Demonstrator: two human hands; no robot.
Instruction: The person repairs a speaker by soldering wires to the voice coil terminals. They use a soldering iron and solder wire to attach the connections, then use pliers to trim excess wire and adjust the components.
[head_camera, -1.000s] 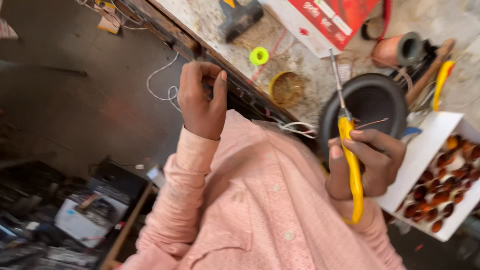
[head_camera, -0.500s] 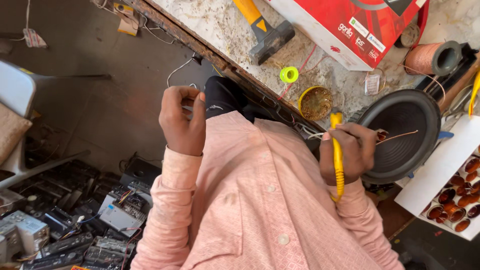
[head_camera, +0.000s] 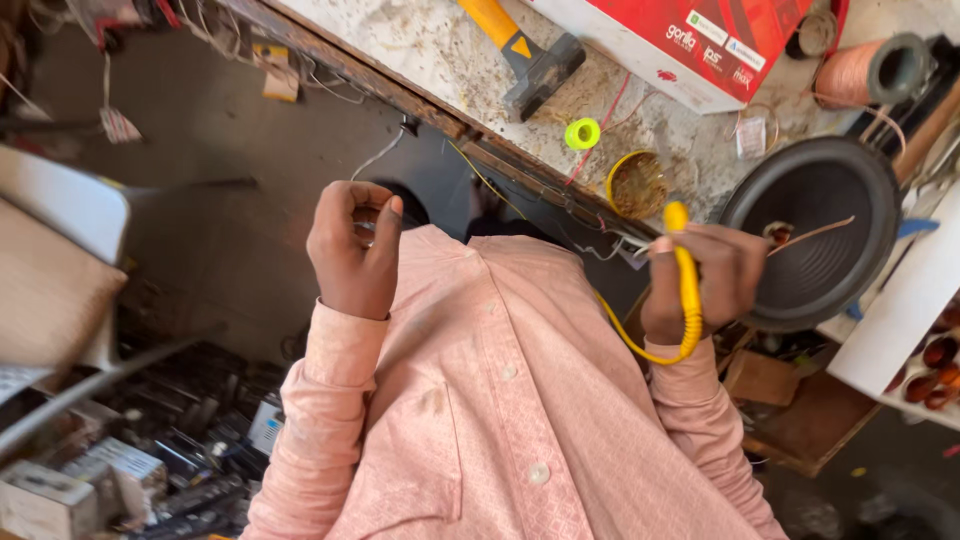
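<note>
**Right-hand grip locked on a yellow-handled tool, left pinching a thin wire**

Right hand (head_camera: 705, 280) has its grip fully closed around a yellow ribbed tool handle (head_camera: 688, 285), held roughly upright in front of the chest, with a yellow cord (head_camera: 625, 335) curling off the bottom end back toward the pink shirt (head_camera: 500, 420). Can't see the working tip, it's hidden behind the fingers. A bit of coppery wire (head_camera: 815, 233) sticks out past that hand, over the black speaker cone (head_camera: 815, 230) sitting at the tabletop (head_camera: 440, 50) edge.

Left hand (head_camera: 352, 250) is up off the tabletop, fingers curled shut, pinching a thin white wire (head_camera: 383, 155) that runs up toward the bench edge (pretty hard to make out exactly where it ends).

Other stuff on the dusty tabletop: a hammer with a yellow handle (head_camera: 525, 50), a red cardboard box (head_camera: 690, 40), a small neon-green ring (head_camera: 582, 133), a round tin (head_camera: 636, 184) just beside the speaker, and a spool of copper-coloured wire (head_camera: 865, 72) at the far right. White tray with brown round parts (head_camera: 925, 350) on the right edge.
</note>
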